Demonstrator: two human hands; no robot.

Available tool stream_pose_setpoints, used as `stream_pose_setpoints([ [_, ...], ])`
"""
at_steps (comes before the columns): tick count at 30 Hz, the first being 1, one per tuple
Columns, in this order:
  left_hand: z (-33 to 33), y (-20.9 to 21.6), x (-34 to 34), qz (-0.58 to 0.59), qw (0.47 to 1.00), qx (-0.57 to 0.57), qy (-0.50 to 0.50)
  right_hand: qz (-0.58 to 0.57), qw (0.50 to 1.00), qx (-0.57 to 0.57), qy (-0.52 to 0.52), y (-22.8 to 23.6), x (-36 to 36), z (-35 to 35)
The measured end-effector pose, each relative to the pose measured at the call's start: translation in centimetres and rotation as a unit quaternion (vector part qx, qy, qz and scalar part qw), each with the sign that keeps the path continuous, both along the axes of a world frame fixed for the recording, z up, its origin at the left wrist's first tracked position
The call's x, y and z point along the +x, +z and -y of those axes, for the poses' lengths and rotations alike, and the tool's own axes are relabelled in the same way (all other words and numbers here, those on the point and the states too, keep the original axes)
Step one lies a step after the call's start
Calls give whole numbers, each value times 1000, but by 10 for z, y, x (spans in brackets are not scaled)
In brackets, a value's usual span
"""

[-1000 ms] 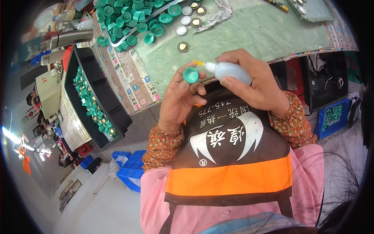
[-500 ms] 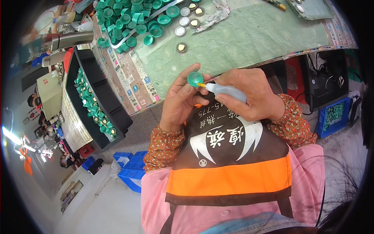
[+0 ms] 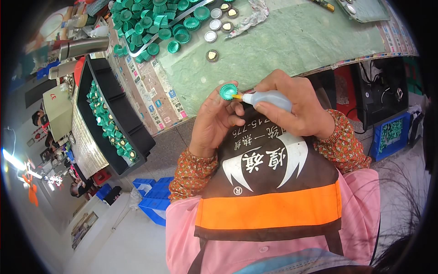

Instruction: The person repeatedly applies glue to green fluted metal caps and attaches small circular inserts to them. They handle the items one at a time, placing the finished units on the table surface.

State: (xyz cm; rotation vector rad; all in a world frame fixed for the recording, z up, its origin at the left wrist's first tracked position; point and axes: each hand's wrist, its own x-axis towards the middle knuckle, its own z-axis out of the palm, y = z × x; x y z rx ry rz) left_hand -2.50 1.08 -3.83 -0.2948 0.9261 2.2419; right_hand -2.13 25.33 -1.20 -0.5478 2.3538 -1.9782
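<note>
Between the fingers of my left hand (image 3: 212, 116) is a small green fluted cup (image 3: 228, 92), its hollow side facing up. My right hand (image 3: 294, 102) is wrapped around a translucent squeeze bottle (image 3: 273, 99) with a white collar and a thin yellow nozzle (image 3: 237, 96). The nozzle's tip reaches the cup's inside near its right rim; whether it touches cannot be made out. Both hands are above my dark apron (image 3: 260, 160), just in front of the table's near edge.
Loose green cups (image 3: 146, 20) are heaped in a tray at the far left of the green-covered table (image 3: 292, 50). Nearby lie several silver and dark discs (image 3: 212, 55) and crumpled plastic (image 3: 251, 18). A black bin (image 3: 116, 114) with more cups is at left, a blue crate (image 3: 391, 137) at right.
The bottle has shifted slightly right, its nozzle still at the cup. My left fingers have curled more beneath the cup, with the index finger lower behind it.
</note>
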Motion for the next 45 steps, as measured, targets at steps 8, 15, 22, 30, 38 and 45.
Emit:
stream_pose_setpoints([
  [8,4,6,1,2,998,-62,1,22,999,-18,-36,-4,-3,-5],
  [15,2,14,1,-13,992,-126,-8,-35,998,42,-11,-8,-1,1],
  [22,0,16,2,-13,990,-140,-13,-48,996,74,9,-10,1,5],
  [30,-1,17,4,-31,986,-163,-16,-69,992,103,0,-11,1,6],
  [38,-1,19,4,-115,959,-259,-4,-61,991,122,-4,-12,3,5],
  [45,-5,19,8,-232,909,-345,22,-36,995,88,7,-13,3,4],
])
